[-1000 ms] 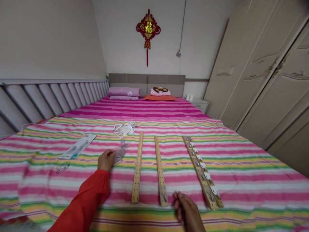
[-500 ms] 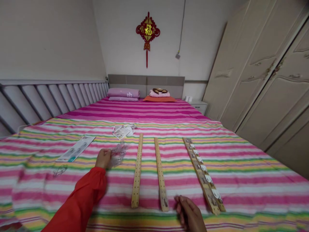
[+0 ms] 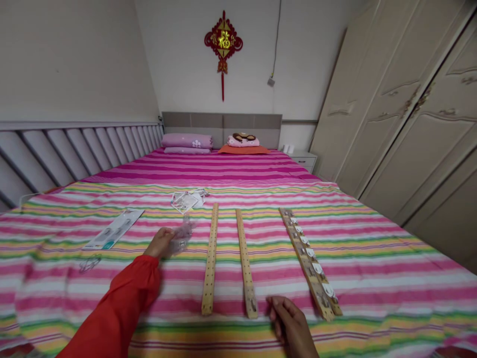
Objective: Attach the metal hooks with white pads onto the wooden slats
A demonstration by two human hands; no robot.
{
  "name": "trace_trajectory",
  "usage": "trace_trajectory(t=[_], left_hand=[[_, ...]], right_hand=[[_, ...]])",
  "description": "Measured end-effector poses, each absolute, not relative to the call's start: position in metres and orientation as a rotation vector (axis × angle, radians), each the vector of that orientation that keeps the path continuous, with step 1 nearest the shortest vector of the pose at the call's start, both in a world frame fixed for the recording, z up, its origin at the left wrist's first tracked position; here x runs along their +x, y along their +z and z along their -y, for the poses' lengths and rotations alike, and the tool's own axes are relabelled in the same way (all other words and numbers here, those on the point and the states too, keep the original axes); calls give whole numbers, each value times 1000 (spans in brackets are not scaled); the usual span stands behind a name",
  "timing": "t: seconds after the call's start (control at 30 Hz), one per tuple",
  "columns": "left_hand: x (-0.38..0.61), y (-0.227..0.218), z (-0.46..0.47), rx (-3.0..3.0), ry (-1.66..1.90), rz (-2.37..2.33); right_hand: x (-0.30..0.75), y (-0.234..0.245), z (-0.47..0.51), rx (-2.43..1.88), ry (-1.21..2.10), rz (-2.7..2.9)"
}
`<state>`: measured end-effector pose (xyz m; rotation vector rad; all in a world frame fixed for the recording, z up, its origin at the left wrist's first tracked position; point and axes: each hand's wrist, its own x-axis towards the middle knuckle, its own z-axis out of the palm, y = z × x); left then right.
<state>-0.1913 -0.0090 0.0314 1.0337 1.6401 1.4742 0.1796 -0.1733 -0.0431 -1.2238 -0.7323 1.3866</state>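
Observation:
In the head view, my left hand (image 3: pixel 161 242) pinches a clear plastic sheet (image 3: pixel 182 237) with round bumps, held just over the striped bedcover. My right hand (image 3: pixel 288 318) hovers at the front, fingers curled inward; whether anything is in them is hidden. Beside it lies a wooden strip (image 3: pixel 245 253) with rows of holes and a clear hook (image 3: pixel 250 301) at its near end. Left of that is another holed wooden strip (image 3: pixel 210 261). On the right, a further wooden piece (image 3: pixel 302 256) carries a row of clear hooks and white round pieces.
A flat package (image 3: pixel 115 228) and a small loop of wire (image 3: pixel 90 262) lie on the striped bedcover (image 3: pixel 179 303) at left. White papers or wrappers (image 3: pixel 188 200) rest beyond the strips. A slatted rail (image 3: pixel 82 149) borders the left side; wardrobes (image 3: pixel 402 109) stand at right.
The view has shifted slightly, so everything sits a little further left and up. My left hand still grips the plastic sheet, and my right hand stays curled near the middle strip.

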Motion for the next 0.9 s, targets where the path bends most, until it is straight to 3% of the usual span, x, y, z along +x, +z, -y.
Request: trace_trajectory(t=[0.4,0.67,0.9], left_hand=[[-179,63,27,956,1660,-1648],[-108,92,79,755,1443,-1063],[-48,107,136,1651,1269,-877]], right_hand=[[180,-43,171,-1207,1357,786],[170,-5,166,-1114,1336,923],[160,31,164,-891,1584,890]])
